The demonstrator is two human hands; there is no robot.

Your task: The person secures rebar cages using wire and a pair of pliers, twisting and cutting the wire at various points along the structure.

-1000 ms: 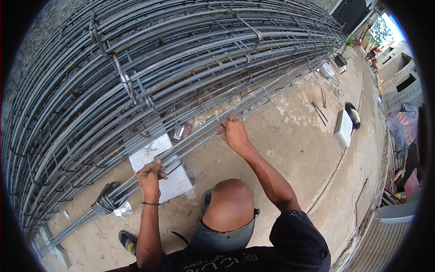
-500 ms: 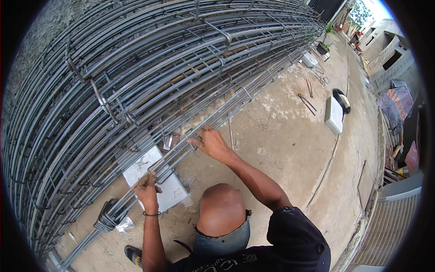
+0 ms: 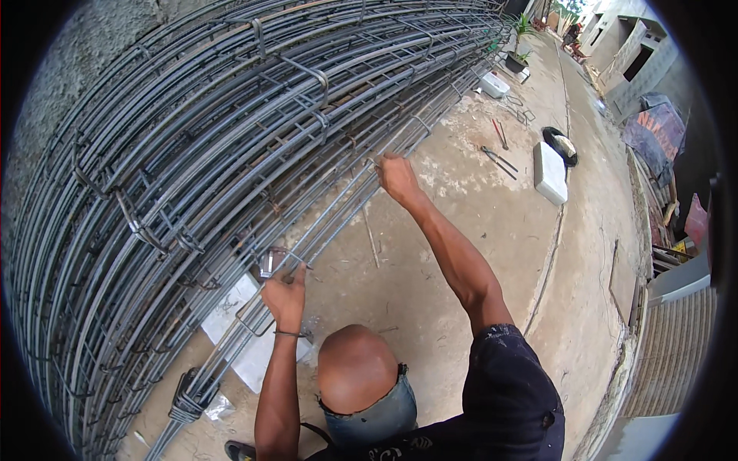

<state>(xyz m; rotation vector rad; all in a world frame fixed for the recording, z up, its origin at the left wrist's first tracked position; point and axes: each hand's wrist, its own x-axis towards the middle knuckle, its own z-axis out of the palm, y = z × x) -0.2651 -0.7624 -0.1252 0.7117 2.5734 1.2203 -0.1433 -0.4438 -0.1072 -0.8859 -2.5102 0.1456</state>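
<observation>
A narrow cage of long steel reinforcing bars [image 3: 332, 230] runs slantwise before me, with square wire stirrups around it. My right hand [image 3: 398, 178] is closed at the bars' farther part, by a stirrup [image 3: 372, 163]; its fingertips are partly hidden. My left hand [image 3: 284, 298] is nearer, closed at the edge of another stirrup [image 3: 284, 255], thumb upward. Between the left hand and the bars' near end, one more stirrup [image 3: 247, 321] crosses the bars. A dark wrapping [image 3: 187, 399] bunches the bars at the lower left.
A tall stack of rebar cages [image 3: 192, 154] fills the left along a rough wall. White blocks [image 3: 260, 357] lie under the bars, and another white block [image 3: 550, 175] stands right, beside a black ring [image 3: 561, 144]. Long-handled pincers [image 3: 500, 163] and a red-handled tool [image 3: 500, 134] lie on the concrete.
Both hands have moved farther along the bars, up and to the right, the right arm stretching out more. The stirrups near the hands now sit farther along. The view has shifted slightly.
</observation>
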